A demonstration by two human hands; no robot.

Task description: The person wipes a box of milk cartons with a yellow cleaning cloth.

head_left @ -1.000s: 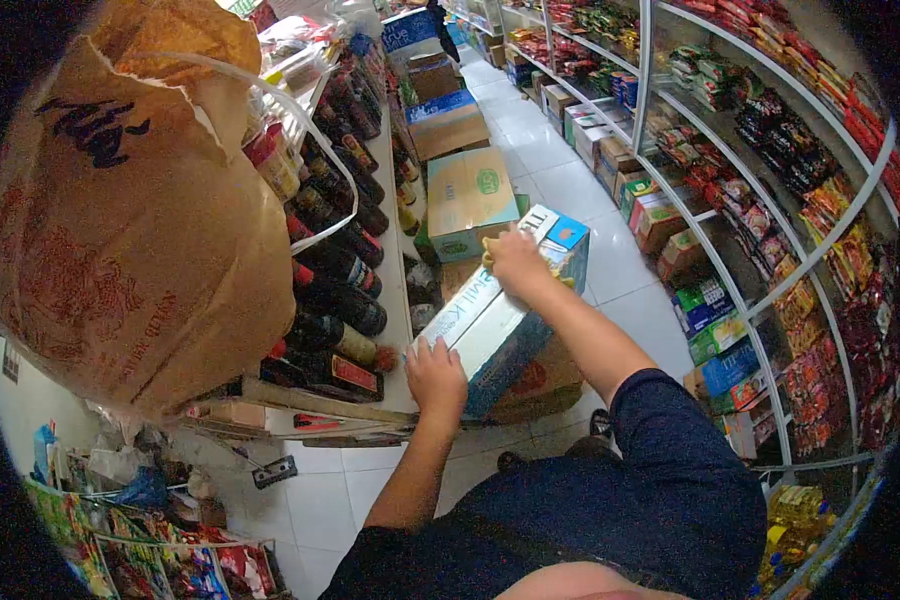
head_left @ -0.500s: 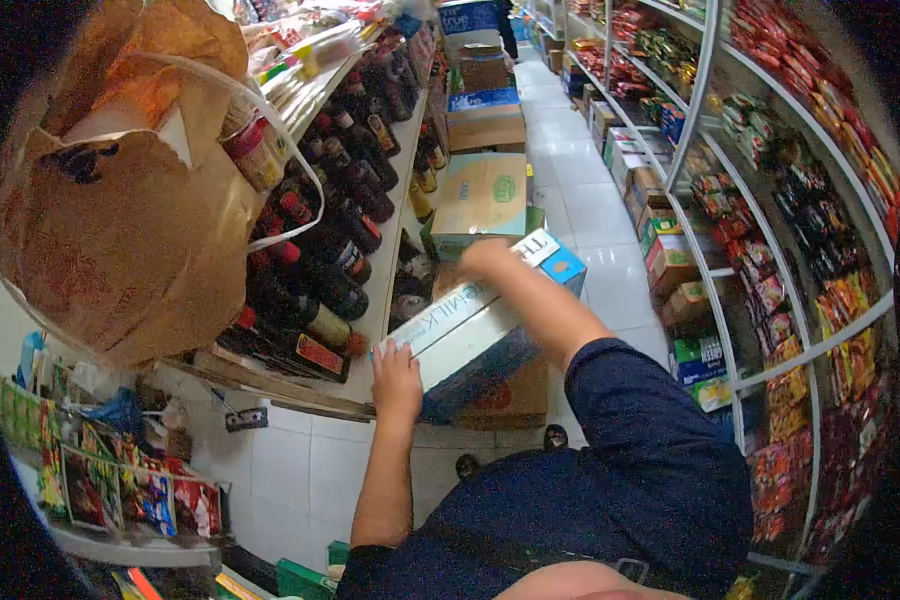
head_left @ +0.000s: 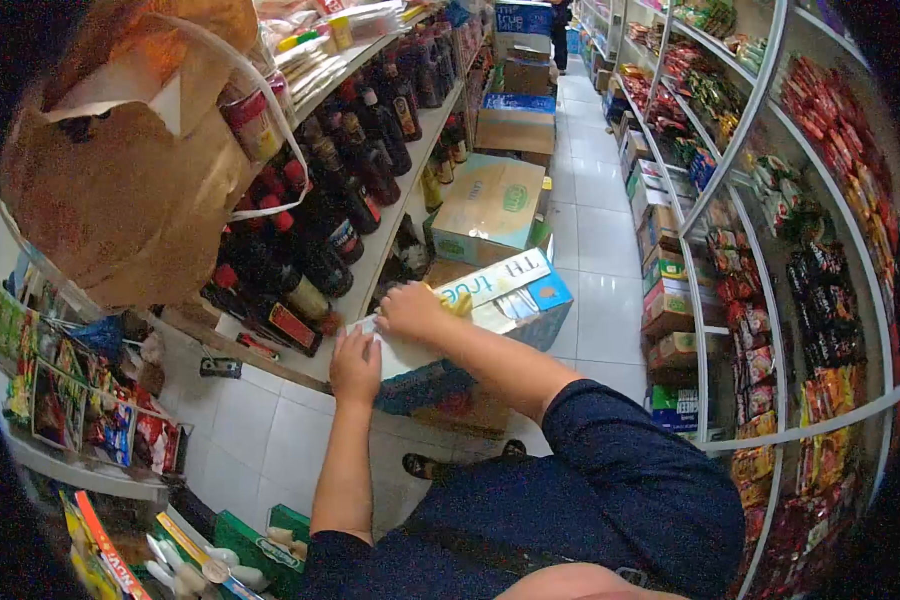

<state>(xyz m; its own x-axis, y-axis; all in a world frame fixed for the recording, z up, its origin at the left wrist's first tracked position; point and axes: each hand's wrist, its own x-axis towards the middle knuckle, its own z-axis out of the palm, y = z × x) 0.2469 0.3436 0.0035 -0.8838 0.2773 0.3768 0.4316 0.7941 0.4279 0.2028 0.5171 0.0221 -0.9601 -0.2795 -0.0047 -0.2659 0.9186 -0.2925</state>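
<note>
A white and blue "TH true milk" carton (head_left: 510,277) lies in front of me on top of a brown box. Its top is parted along the seam at the right end, with a ragged pale edge. My left hand (head_left: 355,365) rests on the carton's near left corner, fingers stretched over the edge. Close beside it, my right hand (head_left: 415,315) is closed low over the top, toward the left end. What its fingers grip is hidden. Something yellow (head_left: 454,299) shows just behind the right wrist; I cannot make out what it is.
Dark bottles (head_left: 340,240) crowd the shelf on the left, below a hanging brown paper bag (head_left: 120,200). A brown carton (head_left: 490,205) stands just beyond the milk carton. Snack packets fill the metal shelving (head_left: 705,200) at right. A person's leg (head_left: 560,45) shows far down the aisle.
My right hand has swept left and toward me along the carton top, ending near my left hand. The seam at the right end now gapes. My view has shifted somewhat.
</note>
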